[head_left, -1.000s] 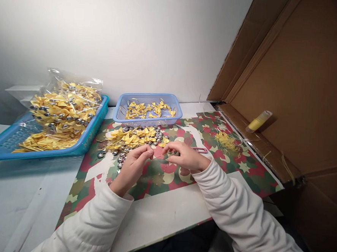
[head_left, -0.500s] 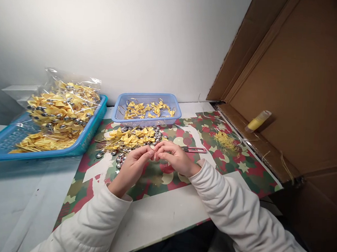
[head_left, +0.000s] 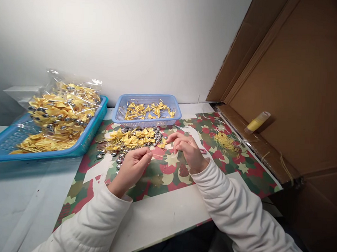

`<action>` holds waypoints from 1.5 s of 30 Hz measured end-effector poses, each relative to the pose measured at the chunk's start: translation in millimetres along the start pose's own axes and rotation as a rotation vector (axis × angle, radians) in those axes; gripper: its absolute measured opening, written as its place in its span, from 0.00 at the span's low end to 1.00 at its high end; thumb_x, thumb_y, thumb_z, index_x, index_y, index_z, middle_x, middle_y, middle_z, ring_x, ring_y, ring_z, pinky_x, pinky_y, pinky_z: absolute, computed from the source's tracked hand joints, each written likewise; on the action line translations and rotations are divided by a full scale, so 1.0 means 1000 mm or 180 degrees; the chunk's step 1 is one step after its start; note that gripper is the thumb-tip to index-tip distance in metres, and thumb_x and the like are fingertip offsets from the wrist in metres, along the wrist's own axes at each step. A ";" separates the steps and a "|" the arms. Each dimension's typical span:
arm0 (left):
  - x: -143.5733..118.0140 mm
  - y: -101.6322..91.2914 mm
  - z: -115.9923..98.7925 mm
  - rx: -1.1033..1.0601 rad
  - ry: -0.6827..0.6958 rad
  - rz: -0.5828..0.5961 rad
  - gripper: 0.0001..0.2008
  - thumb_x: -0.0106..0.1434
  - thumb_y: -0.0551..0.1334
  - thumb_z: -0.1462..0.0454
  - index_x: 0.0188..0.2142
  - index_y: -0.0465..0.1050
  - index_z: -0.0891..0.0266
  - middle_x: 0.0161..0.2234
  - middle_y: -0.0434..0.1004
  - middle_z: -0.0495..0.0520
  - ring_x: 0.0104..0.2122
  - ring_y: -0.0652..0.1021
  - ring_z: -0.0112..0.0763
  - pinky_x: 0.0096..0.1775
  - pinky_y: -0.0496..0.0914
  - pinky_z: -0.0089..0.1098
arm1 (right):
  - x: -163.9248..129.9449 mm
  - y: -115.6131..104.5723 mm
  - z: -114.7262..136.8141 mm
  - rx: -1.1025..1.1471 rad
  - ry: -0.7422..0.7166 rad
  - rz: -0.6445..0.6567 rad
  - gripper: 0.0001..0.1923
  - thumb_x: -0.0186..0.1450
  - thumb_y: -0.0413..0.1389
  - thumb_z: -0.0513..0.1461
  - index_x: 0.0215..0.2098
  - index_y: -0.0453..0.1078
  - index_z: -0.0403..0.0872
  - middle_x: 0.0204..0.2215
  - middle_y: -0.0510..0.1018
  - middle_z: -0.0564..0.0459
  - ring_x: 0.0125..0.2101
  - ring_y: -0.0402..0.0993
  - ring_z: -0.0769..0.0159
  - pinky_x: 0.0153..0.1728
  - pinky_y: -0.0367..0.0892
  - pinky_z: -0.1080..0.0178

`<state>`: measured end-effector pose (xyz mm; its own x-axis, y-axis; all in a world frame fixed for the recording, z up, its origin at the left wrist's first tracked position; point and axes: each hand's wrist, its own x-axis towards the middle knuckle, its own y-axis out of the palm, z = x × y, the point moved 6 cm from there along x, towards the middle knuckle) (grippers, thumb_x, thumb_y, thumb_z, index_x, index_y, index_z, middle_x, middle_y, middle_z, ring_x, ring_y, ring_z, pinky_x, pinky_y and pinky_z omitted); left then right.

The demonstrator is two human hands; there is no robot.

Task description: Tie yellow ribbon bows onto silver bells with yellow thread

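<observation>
Left hand (head_left: 133,165): lower centre of the frame, fingertips pinched on a thin gold thread (head_left: 158,155) that runs right towards the other hand; what else it grips is too small to tell.
Right hand (head_left: 187,149): just right of centre, fingers curled, pinching the other end of the thread above the patterned sheet.
Loose pile (head_left: 133,139): yellow bows and small silver bells heaped on the sheet, just above the left hand and below the small basket.
Small basket (head_left: 118,108): light blue, upper centre against the wall; it holds a thin layer of yellow bows with gold loops.
Large basket (head_left: 92,131): blue, at the left edge; it holds a clear plastic bag (head_left: 63,104) stuffed with yellow bows and silver bells, with more yellow pieces lying loose in front of it.
Patterned sheet (head_left: 234,173): red, green and cream star paper covering the surface.
Thread scraps (head_left: 226,141): yellow tangle on the sheet, right of the right hand.
Yellow tube (head_left: 257,122): lies on the cardboard flap at right.
</observation>
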<state>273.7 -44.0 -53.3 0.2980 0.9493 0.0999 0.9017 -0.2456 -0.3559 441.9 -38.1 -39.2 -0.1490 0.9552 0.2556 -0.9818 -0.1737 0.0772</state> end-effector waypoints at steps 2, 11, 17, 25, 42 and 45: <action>0.000 -0.001 0.001 -0.0028 -0.0024 -0.0043 0.17 0.58 0.54 0.57 0.17 0.53 0.58 0.16 0.52 0.44 0.19 0.56 0.25 0.24 0.52 0.29 | 0.001 -0.007 0.006 0.0053 -0.0135 -0.0101 0.12 0.52 0.50 0.36 0.12 0.67 0.47 0.26 0.73 0.49 0.41 0.69 0.59 0.45 0.65 0.58; 0.001 -0.003 -0.002 -0.0449 -0.0042 -0.0145 0.14 0.58 0.55 0.58 0.19 0.60 0.59 0.20 0.59 0.46 0.23 0.61 0.28 0.27 0.58 0.30 | 0.000 0.008 -0.007 -0.0475 0.0271 0.0173 0.08 0.57 0.52 0.37 0.28 0.73 0.45 0.33 0.76 0.51 0.37 0.71 0.63 0.41 0.65 0.60; 0.001 0.000 -0.003 -0.0640 0.0051 -0.0057 0.14 0.59 0.56 0.58 0.20 0.64 0.60 0.20 0.63 0.47 0.25 0.65 0.29 0.30 0.60 0.30 | -0.008 0.034 -0.022 -0.0418 0.0391 0.0757 0.07 0.58 0.57 0.40 0.33 0.73 0.45 0.34 0.76 0.53 0.35 0.70 0.67 0.41 0.65 0.63; 0.000 0.002 -0.002 -0.0815 -0.0026 0.0037 0.14 0.60 0.57 0.58 0.21 0.65 0.60 0.19 0.62 0.45 0.22 0.62 0.27 0.27 0.58 0.29 | -0.005 0.038 -0.026 0.0511 0.0673 0.0880 0.08 0.57 0.58 0.41 0.23 0.71 0.45 0.27 0.75 0.53 0.34 0.70 0.66 0.41 0.65 0.63; 0.001 -0.004 0.006 -0.0578 -0.0296 -0.0272 0.14 0.56 0.56 0.58 0.18 0.56 0.59 0.18 0.51 0.44 0.21 0.54 0.26 0.23 0.51 0.30 | 0.000 0.010 -0.006 0.0750 0.0584 0.0254 0.10 0.51 0.55 0.39 0.14 0.64 0.47 0.24 0.68 0.52 0.32 0.65 0.65 0.39 0.63 0.61; 0.001 -0.003 0.005 -0.0827 -0.0299 -0.0219 0.14 0.55 0.55 0.58 0.18 0.54 0.58 0.18 0.49 0.44 0.21 0.54 0.26 0.23 0.51 0.30 | 0.003 0.003 -0.002 0.0713 0.0466 0.0170 0.08 0.52 0.54 0.40 0.16 0.65 0.47 0.27 0.67 0.52 0.31 0.63 0.66 0.36 0.62 0.62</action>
<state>269.8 -41.5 -56.8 0.2140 0.9765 0.0248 0.9725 -0.2106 -0.0999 438.8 -35.5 -40.1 -0.2314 0.9649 0.1243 -0.9239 -0.2580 0.2826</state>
